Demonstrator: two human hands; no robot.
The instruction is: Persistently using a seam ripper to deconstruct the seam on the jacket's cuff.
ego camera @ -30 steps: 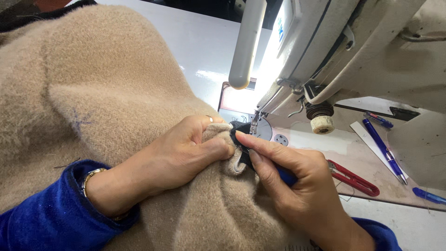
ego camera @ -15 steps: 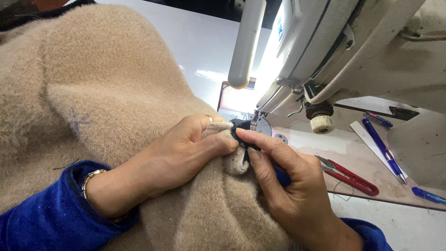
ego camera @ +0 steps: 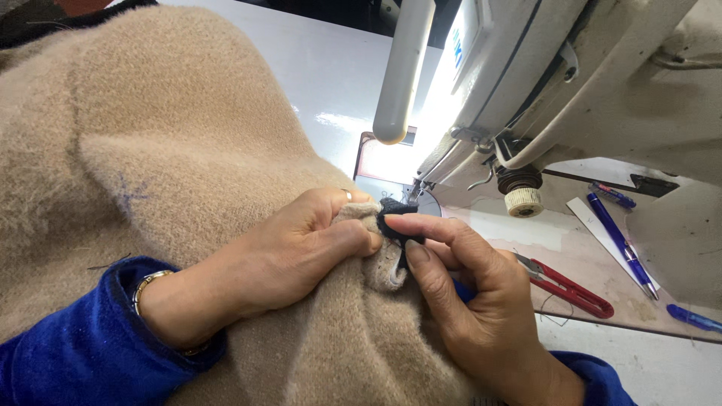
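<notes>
- While the left hand (ego camera: pixel 301 248) bunches the beige fleece fabric (ego camera: pixel 165 150), the right hand (ego camera: pixel 466 301) pinches a small black piece (ego camera: pixel 395 225) at its edge.
- Just behind stands the sewing machine (ego camera: pixel 541 75).
- Red thread snips (ego camera: pixel 571 289) and blue pens (ego camera: pixel 620 240) lie on the table (ego camera: pixel 323 68) to the right.

We see a thick tan fleece cloth (ego camera: pixel 188 150), fuzzy and heaped in soft folds, with one edge bunched up between our fingertips. A small black patch (ego camera: pixel 392 225) (dark, slightly frayed) sits pinched against that edge, right at our fingertips.
</notes>
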